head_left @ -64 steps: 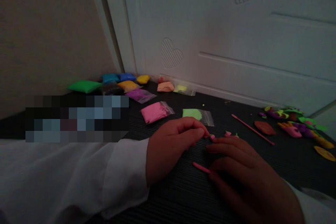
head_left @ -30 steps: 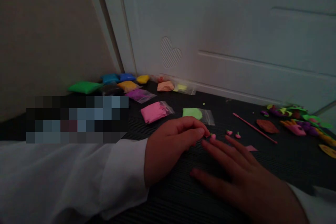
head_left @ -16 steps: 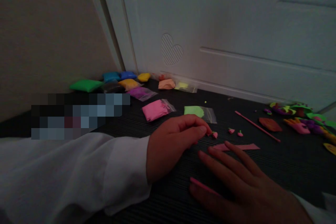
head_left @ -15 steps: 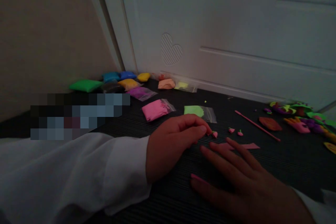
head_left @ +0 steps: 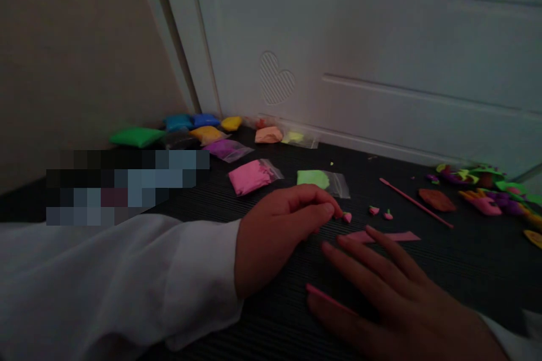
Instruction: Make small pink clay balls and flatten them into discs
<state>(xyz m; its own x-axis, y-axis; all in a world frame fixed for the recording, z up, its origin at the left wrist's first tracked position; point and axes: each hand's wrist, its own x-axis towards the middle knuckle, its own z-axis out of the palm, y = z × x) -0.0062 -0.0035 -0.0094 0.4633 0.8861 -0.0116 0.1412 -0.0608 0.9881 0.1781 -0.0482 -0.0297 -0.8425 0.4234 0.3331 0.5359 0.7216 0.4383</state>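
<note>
My left hand (head_left: pixel 283 231) is closed, thumb and fingers pressed together. Its fingertips are beside a small pink clay piece with a green top (head_left: pixel 347 218); whether they hold anything is hidden. My right hand (head_left: pixel 393 287) is spread flat and low over the dark surface, fingers apart. Along its thumb runs a thin pink strip or stick (head_left: pixel 324 295), partly covered by the hand. Just past its fingertips lies a flat pink strip (head_left: pixel 404 236). Two more small pink pieces with green bits, a left one (head_left: pixel 374 210) and a right one (head_left: pixel 388 214), rest farther back.
A pink clay bag (head_left: pixel 252 176) and a light green clay bag (head_left: pixel 313 179) lie beyond my left hand. Several other coloured bags line the wall. At right are a pink stick tool (head_left: pixel 417 203), a reddish-brown flat piece (head_left: pixel 437 199) and colourful clay shapes (head_left: pixel 485 203). A white door (head_left: pixel 359 39) stands behind.
My right hand has shifted slightly down, uncovering more of the flat pink strip and of the thin pink piece by its thumb. The left hand is nearly still.
</note>
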